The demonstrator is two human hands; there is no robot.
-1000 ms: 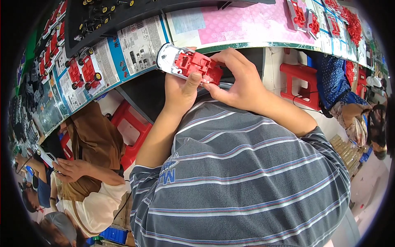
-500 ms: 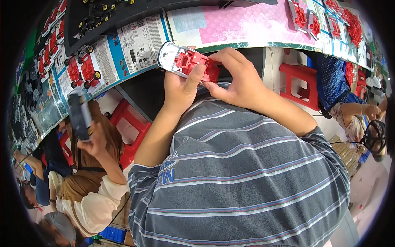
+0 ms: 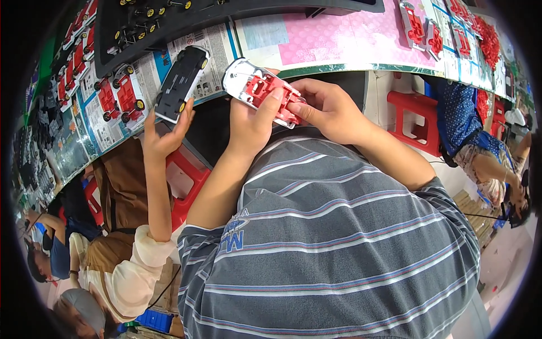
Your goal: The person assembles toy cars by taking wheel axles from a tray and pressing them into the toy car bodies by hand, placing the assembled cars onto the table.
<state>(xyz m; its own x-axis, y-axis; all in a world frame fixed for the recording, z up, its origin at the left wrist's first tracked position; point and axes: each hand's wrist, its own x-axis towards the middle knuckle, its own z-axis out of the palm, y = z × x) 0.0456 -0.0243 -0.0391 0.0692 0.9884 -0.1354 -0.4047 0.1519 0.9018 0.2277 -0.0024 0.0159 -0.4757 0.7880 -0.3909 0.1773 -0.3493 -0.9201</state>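
At far left, wheeled cars [image 3: 129,97] lie red side up on the table; next to them a co-worker's hand [image 3: 164,142] has its fingers around the near end of a dark car [image 3: 182,79], released or gripped I can't tell. Now the person's left hand [image 3: 250,123], clamped on the white car [image 3: 239,79] just off the table edge, thumb across the red insert [image 3: 263,89]; and the right hand [image 3: 334,116] pinching its near end, thumb on the red. Looks like seating the insert, which calls for firm, even thumb pressure. Against half a second ago, the dark car is up at the table, and white shows at the white car's near end!
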